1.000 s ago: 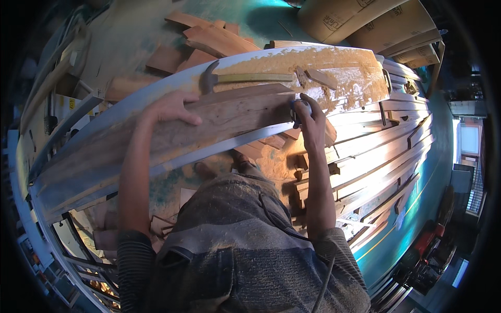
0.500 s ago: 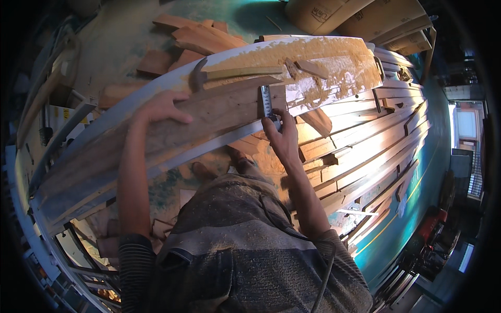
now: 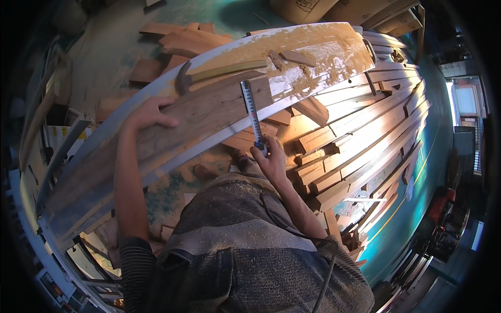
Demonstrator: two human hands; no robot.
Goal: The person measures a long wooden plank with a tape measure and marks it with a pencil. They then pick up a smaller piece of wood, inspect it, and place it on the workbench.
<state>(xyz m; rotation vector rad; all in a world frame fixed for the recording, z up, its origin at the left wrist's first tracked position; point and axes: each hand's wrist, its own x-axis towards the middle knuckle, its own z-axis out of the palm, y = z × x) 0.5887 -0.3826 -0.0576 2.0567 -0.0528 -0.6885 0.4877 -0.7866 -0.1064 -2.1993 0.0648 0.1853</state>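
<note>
A long brown wooden board (image 3: 209,107) lies on a white-topped bench (image 3: 292,107) in front of me. My left hand (image 3: 148,113) rests on the board with its thumb and fingers spread. In front of my body, just off the bench's near edge, my right hand (image 3: 273,159) grips a small tape measure (image 3: 259,148). Its silver blade (image 3: 248,100) is pulled out across the board near the right end. The blade's tip reaches the board's far side. Beyond the board lies a hammer (image 3: 227,72) with a yellowish handle and a dark head.
Sawdust (image 3: 323,39) and small wood offcuts (image 3: 297,57) cover the bench's right part. Stacked timber (image 3: 355,141) stands at the right. More wood pieces (image 3: 182,44) lie on the floor beyond the bench. Large cardboard rolls (image 3: 302,10) stand at the back, and a red machine (image 3: 441,206) at the far right.
My right hand has drawn the tape measure back toward my body, and more of the blade shows. My left hand stays on the board. The view has shifted slightly.
</note>
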